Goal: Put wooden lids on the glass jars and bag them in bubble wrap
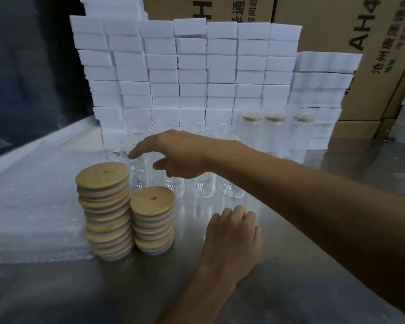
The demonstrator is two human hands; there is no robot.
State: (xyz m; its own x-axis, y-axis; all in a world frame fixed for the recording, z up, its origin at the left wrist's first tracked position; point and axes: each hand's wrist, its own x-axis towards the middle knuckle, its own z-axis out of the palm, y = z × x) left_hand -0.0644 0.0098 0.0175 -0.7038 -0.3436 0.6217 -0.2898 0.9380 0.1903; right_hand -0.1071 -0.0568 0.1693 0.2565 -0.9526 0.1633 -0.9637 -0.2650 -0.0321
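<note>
Two stacks of round wooden lids, each with a small hole, stand on the steel table: a taller stack (105, 206) and a shorter one (153, 220). Behind them are several clear glass jars (204, 190), open at the top. My right hand (178, 157) reaches across above them to the left, fingers extended, with its fingertips at the rim of an open jar (117, 155). My left hand (232, 235) sits nearer, fingers curled round what looks like a faint clear jar (197, 209). Three jars with lids on (275, 132) stand at the back right.
Flat bubble-wrap bags (33, 206) lie piled on the table's left side. A wall of stacked white foam blocks (192, 73) rises behind the jars, with brown cardboard boxes (360, 43) behind and to the right. Bare steel table (103, 295) shows in front.
</note>
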